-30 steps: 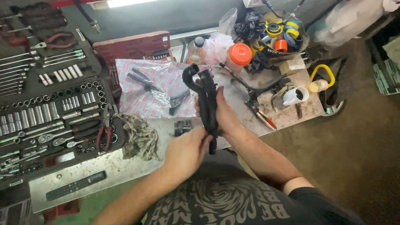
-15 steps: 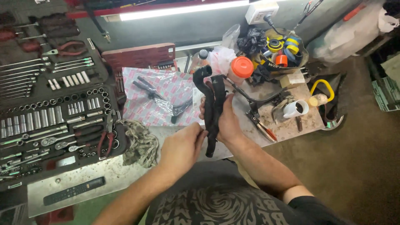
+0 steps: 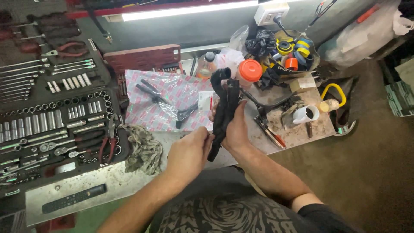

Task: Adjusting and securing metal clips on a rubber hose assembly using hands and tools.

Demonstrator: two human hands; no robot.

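Far left: open socket set tray (image 3: 47, 125), rows of sockets and wrenches, red-handled pliers (image 3: 108, 144) lying at its right edge. Black remote-like bar (image 3: 74, 198) near the counter's (image 3: 129, 181) front edge. Just right of the tray, a crumpled rag (image 3: 144, 149) on the counter.

Behind the rag, toward the back edge: a patterned plastic bag (image 3: 172, 101) with black hoses showing through it; a dark red case (image 3: 142, 58) beyond it.

Centre: left hand (image 3: 188, 153), fingers curled shut around the lower end of the black rubber hose (image 3: 225, 108). The hose stands near upright above the counter's front edge, its curved top toward the back. Right hand (image 3: 235, 125) wraps the hose's middle from behind, fingers closed on it. Hose and hands hide part of the bag and the counter behind.

Right of the hose: orange-lidded container (image 3: 249, 71), a black bent metal bracket (image 3: 267, 103), red-tipped tool (image 3: 271, 136) lying flat. Further right, white cup (image 3: 307, 114) with dark contents and a yellow-handled item (image 3: 334, 95) at the counter's right edge. Back right corner: bag of tape rolls (image 3: 293, 51), cluttered.
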